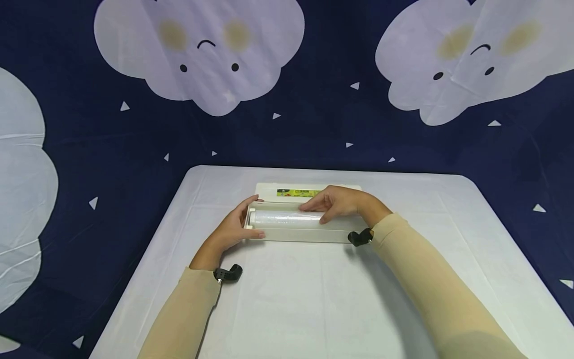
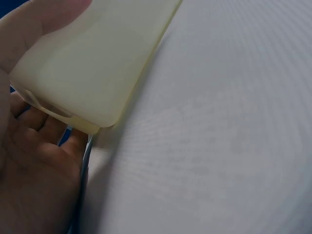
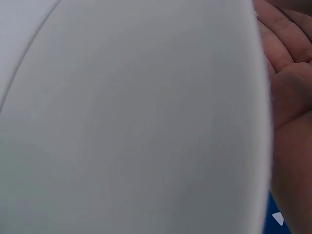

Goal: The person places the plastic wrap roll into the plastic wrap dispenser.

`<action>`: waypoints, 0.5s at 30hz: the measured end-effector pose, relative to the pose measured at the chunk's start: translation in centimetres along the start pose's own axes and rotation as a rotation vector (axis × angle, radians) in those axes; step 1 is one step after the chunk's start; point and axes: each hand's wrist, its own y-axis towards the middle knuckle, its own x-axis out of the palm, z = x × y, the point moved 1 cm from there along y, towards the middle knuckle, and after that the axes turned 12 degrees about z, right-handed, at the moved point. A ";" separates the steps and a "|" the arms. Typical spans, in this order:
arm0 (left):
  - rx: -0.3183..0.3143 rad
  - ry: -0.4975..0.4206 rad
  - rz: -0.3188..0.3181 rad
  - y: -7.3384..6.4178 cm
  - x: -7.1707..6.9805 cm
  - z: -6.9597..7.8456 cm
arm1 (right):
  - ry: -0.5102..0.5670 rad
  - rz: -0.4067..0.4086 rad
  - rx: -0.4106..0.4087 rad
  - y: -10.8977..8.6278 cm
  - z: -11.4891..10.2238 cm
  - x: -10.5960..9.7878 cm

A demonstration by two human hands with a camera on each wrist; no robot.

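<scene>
The film roll (image 1: pixel 284 219), lying in the box (image 1: pixel 305 235) on the desk (image 1: pixel 278 299), is pinched by the right hand (image 1: pixel 347 200); the box's end is gripped by the left hand (image 1: pixel 228 229). Roll judged light, slick; hold at ends advised.

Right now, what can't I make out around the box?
Label print: head view, too small to read.
Right end of the roll: head view, hidden by the right hand.
Far end of the box: left wrist view, cut off by the top edge.
Inside of the box: right wrist view, blocked by a blurred pale surface.
</scene>
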 end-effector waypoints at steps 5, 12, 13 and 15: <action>0.001 0.002 0.003 0.0 0.0 0.1 | 0.008 0.013 -0.002 -0.7 -0.1 -0.3; 0.006 0.003 -0.001 -0.1 0.0 0.2 | 0.015 0.019 0.006 -1.4 0.2 -0.9; 0.005 0.002 -0.002 -0.1 0.0 0.2 | 0.013 0.020 0.006 -1.5 0.2 -0.9; 0.005 -0.002 -0.005 -0.1 0.0 0.1 | 0.017 0.019 0.004 -1.7 0.3 -1.1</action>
